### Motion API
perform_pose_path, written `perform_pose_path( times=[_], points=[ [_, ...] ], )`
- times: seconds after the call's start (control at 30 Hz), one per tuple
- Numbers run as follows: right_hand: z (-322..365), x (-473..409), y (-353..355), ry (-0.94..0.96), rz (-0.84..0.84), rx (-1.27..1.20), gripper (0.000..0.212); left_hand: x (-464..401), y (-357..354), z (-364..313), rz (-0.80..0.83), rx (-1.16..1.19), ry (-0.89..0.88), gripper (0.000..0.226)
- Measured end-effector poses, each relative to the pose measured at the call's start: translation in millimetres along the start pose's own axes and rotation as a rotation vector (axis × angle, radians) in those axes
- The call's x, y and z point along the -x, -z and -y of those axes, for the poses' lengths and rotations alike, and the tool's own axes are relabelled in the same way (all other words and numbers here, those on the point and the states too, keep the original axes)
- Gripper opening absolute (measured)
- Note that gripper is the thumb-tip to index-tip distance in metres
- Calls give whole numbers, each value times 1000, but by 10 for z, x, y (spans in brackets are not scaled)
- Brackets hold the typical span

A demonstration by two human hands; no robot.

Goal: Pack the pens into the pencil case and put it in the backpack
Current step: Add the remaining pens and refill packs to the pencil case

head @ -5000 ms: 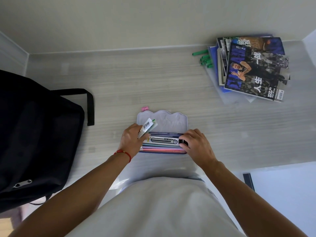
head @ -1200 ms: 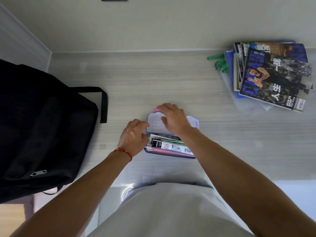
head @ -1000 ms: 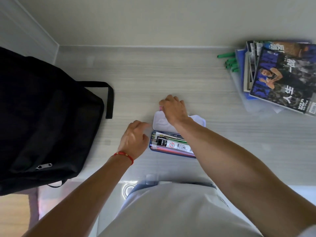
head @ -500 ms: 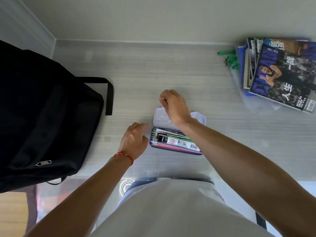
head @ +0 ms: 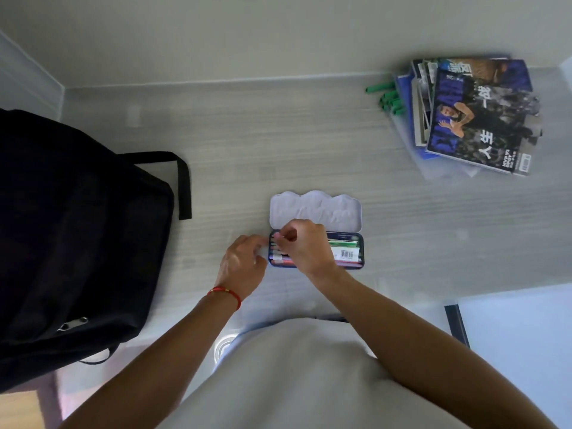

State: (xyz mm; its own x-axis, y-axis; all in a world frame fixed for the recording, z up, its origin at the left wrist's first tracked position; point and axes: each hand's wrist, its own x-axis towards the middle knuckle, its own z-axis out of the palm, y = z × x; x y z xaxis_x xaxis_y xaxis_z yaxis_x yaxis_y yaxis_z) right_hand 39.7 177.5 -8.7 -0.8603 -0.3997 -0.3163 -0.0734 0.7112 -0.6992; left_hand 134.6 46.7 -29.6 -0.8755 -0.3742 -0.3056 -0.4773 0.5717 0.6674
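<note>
Pencil case: a shallow, rigid, dark-blue rectangular pencil case [head: 361,258] with a pale scalloped hinged lid [head: 315,209] lies open on the grey wood-grain tabletop [head: 278,144], just in front of the person.
Contents: pens and a barcoded packet [head: 345,252] lie lengthwise, filling the tray nearly to the rim.
Handling (judged): light, stiff and smooth; likely to slide on the table and to spill if lifted open. Best closed first, then taken by its two long edges.
Right hand: the right hand [head: 305,246] is over the left end of the tray, thumb and fingers pinched together on a small pink item [head: 277,236]; what that item is cannot be told.
Left hand: the left hand [head: 243,261], with a red string bracelet [head: 225,293] at the wrist, rests against the case's left end, fingers loosely curled, gripping nothing visible.
Change: half a second ago the right hand reached beyond the lid's far left corner; it is now back over the tray. The lid, then partly covered, shows whole.
Backpack: a black fabric backpack [head: 77,236] lies well to the left, apart from the case.
Surroundings: a stack of glossy magazines [head: 476,119] and several green marker pens [head: 390,99] sit at the far right.
</note>
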Motion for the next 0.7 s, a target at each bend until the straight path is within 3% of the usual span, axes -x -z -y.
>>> perform_pose_path(
  times=[0.23, 0.4, 0.57, 0.7],
  points=[
    [-191, 144, 198, 64, -54, 31, 11, 36, 10, -100, -40, -40, -181, 38],
    [-674, 439, 459, 307, -235, 387, 16, 101, -31, -147, -88, -242, -329, 43],
    [-916, 529, 409, 391, -199, 570, 22, 64, -73, -189, -67, -320, -358, 42],
    [-988, 493, 405, 418, -187, 561, 27, 23, -60, -215, -41, -294, -333, 40]
  ],
)
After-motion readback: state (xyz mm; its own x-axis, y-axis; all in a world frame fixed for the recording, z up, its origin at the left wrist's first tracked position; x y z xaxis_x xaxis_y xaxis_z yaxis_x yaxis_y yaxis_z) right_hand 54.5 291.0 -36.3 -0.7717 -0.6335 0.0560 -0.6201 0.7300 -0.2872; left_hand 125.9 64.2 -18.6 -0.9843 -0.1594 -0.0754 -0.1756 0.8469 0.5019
